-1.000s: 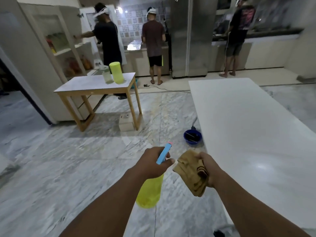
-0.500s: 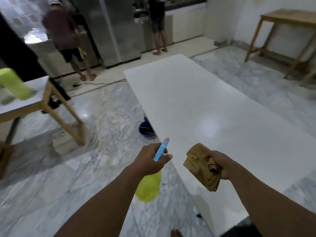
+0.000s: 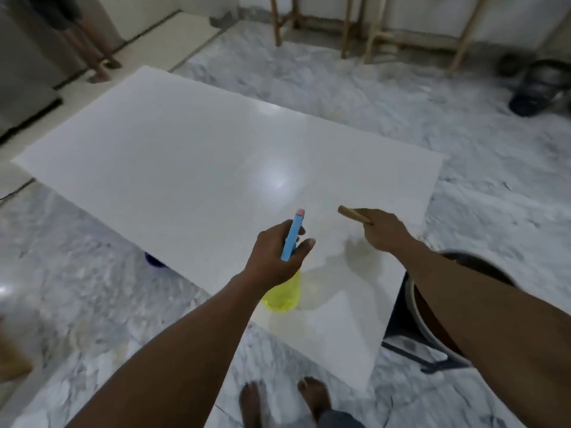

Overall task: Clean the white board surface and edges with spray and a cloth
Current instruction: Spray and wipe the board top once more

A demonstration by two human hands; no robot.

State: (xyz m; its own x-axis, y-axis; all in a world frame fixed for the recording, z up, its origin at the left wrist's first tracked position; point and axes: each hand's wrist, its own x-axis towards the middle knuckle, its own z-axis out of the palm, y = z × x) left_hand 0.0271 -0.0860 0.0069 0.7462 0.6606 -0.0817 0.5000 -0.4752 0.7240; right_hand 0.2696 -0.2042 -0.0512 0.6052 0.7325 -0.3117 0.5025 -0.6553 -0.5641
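Observation:
A large white board (image 3: 197,156) lies flat in front of me, glossy with a light reflection near its middle. My left hand (image 3: 275,257) grips a spray bottle (image 3: 285,291) with a yellow body and a blue trigger head, held over the board's near edge with the nozzle pointing away from me. To its right, my right hand (image 3: 383,230) is closed on a folded tan cloth (image 3: 352,214), held just above the board surface. Only the cloth's front end shows past my fingers.
A marble floor surrounds the board. A dark stool (image 3: 432,335) stands under my right arm at the board's near right corner. A blue bowl (image 3: 154,261) peeks out under the left edge. Wooden table legs (image 3: 346,26) and a dark bucket (image 3: 537,91) stand at the back. A person's legs (image 3: 95,50) are at the far left.
My view has swung right and down, so the board now lies straight ahead. Both hands have moved over its near end; the cloth has turned edge-on and lower.

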